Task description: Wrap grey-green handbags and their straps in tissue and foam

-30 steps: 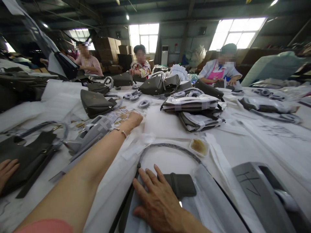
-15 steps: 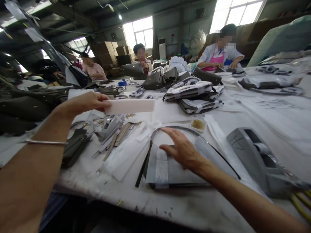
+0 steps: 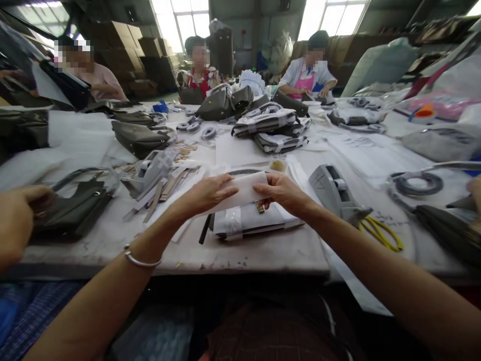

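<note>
Both my hands hold a white foam strip (image 3: 246, 189) just above a grey handbag (image 3: 255, 220) partly wrapped in white paper near the table's front edge. My left hand (image 3: 208, 193) pinches the strip's left end, and a silver bangle sits on that wrist. My right hand (image 3: 280, 190) grips the right end, fingers closed on it. A small gold clasp on the bag shows just under the strip.
A grey tape dispenser (image 3: 332, 190) and yellow-handled scissors (image 3: 379, 233) lie to the right. Another tape dispenser (image 3: 150, 170) and card strips sit to the left. A co-worker's hand (image 3: 18, 210) holds a dark bag (image 3: 75, 208) at far left. Three people work at the far side among stacked wrapped bags (image 3: 272, 130).
My left hand carried the white strip from the table's middle down to the bag. My right hand left the bag's top and took the strip's other end. The camera pulled back.
</note>
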`<state>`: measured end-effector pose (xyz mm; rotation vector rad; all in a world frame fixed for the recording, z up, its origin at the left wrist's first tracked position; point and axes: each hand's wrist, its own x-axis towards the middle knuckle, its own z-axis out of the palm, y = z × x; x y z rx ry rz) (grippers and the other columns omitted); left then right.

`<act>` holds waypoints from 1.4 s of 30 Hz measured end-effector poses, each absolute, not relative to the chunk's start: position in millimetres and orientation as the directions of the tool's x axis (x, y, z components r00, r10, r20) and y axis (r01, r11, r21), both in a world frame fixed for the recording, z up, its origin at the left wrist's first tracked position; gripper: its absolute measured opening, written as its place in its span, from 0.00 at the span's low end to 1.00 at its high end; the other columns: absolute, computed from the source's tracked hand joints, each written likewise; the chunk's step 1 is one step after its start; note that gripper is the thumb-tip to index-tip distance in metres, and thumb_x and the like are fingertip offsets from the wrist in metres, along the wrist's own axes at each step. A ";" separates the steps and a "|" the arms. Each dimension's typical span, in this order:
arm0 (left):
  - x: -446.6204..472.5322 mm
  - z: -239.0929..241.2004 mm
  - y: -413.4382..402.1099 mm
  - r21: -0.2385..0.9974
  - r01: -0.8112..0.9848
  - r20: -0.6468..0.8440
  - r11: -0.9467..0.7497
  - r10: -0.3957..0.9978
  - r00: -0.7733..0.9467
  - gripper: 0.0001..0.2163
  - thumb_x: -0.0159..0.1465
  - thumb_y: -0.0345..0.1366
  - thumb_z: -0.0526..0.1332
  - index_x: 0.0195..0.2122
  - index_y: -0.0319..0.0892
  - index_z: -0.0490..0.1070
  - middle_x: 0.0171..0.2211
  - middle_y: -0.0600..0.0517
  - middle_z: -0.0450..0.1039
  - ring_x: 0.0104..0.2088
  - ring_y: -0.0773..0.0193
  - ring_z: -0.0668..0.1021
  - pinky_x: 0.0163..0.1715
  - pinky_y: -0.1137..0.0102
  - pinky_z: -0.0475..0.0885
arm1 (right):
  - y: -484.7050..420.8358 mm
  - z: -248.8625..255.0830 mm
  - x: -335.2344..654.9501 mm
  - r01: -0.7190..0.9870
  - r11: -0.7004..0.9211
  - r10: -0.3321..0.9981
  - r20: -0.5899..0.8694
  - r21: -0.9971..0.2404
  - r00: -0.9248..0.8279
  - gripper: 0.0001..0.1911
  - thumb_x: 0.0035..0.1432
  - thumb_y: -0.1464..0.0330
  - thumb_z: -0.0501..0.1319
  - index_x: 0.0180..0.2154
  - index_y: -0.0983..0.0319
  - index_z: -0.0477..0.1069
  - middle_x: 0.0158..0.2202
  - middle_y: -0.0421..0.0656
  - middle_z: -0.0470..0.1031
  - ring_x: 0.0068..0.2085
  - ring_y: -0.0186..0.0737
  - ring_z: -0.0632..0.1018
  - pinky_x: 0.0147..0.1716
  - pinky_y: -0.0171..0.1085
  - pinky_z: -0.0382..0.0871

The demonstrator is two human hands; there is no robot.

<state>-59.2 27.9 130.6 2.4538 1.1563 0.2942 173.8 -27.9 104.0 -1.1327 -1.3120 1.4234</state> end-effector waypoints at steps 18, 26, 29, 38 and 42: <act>23.4 45.2 31.6 0.530 0.676 -0.154 -0.512 0.726 0.670 0.16 0.65 0.45 0.54 0.50 0.49 0.73 0.48 0.50 0.77 0.47 0.55 0.78 0.49 0.65 0.69 | -16.9 86.2 247.4 0.849 -0.296 0.927 -0.347 -0.438 0.144 0.12 0.50 0.65 0.70 0.38 0.63 0.76 0.30 0.41 0.80 0.22 0.33 0.77 0.22 0.29 0.67; 15.6 35.3 29.2 0.577 0.638 -0.122 -0.510 0.718 0.685 0.16 0.66 0.46 0.55 0.51 0.51 0.72 0.49 0.51 0.77 0.49 0.55 0.77 0.50 0.65 0.68 | 4.8 70.5 255.1 0.774 -0.436 0.798 -0.594 -0.458 0.098 0.13 0.44 0.64 0.74 0.23 0.64 0.73 0.18 0.40 0.73 0.20 0.35 0.74 0.21 0.33 0.70; 15.4 35.6 28.6 0.589 0.635 -0.118 -0.500 0.723 0.680 0.15 0.65 0.45 0.56 0.50 0.51 0.72 0.49 0.51 0.77 0.49 0.55 0.77 0.49 0.66 0.69 | 7.2 69.8 254.2 0.715 -0.492 0.766 -0.638 -0.497 0.083 0.16 0.44 0.62 0.74 0.23 0.64 0.70 0.17 0.37 0.69 0.18 0.30 0.70 0.19 0.30 0.68; 16.4 36.6 24.8 0.590 0.646 -0.130 -0.484 0.733 0.668 0.16 0.66 0.45 0.55 0.51 0.50 0.72 0.49 0.51 0.77 0.49 0.54 0.77 0.50 0.65 0.68 | 16.7 71.4 245.4 0.683 -0.533 0.724 -0.686 -0.500 0.064 0.20 0.40 0.67 0.76 0.19 0.63 0.64 0.13 0.34 0.63 0.15 0.26 0.63 0.13 0.28 0.52; 16.7 33.7 25.5 0.585 0.655 -0.135 -0.478 0.739 0.660 0.15 0.65 0.45 0.56 0.51 0.51 0.72 0.49 0.51 0.77 0.49 0.54 0.77 0.50 0.65 0.69 | 21.2 76.9 238.6 0.655 -0.549 0.729 -0.680 -0.519 0.072 0.16 0.41 0.73 0.74 0.20 0.63 0.66 0.14 0.34 0.65 0.18 0.28 0.67 0.15 0.27 0.60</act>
